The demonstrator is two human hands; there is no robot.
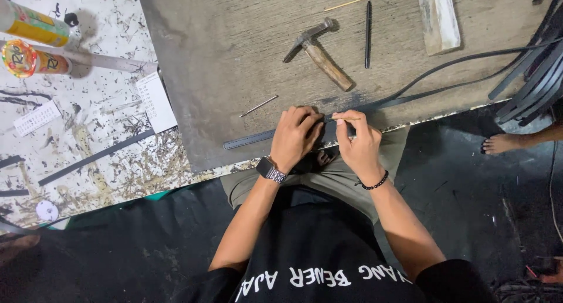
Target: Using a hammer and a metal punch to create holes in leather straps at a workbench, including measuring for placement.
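Left hand [295, 137]: I press fingers flat on dark strip [252, 139], hiding its middle.
Right hand [359, 141]: I pinch thin stick [342, 119]; tip indistinct.

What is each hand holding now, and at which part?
The left hand presses the long dark metal ruler at its right end; the right hand pinches a thin stick-like tool near its tip.

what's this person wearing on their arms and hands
Both forearms are bare, with short black sleeves at the upper arms. The left hand has a dark wristwatch on a metal link band; the right hand has a black beaded bracelet. No gloves.
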